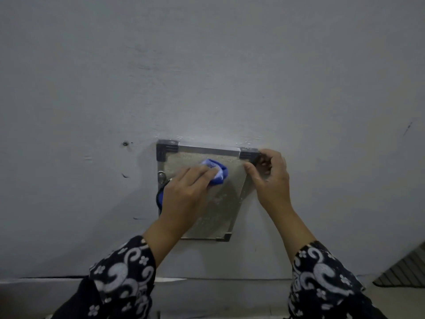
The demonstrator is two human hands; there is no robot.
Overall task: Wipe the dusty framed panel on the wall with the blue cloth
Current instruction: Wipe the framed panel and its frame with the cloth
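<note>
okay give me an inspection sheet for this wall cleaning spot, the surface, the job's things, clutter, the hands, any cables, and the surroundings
Surface: grey painted wall, scuffed, with dark marks and a small hole left of the panel.
Job's things: framed panel fixed on the wall, speckled face, dark corner brackets, a small round fitting on its left edge; blue cloth bunched against the upper part of the panel.
Clutter: nothing seen.
Hands: left hand presses the blue cloth to the panel, fingers curled round it; right hand grips the panel's top right corner.
Cables: nothing seen.
Surroundings: ledge along the foot of the wall; a ridged dark surface at lower right, too little in view to identify.
</note>
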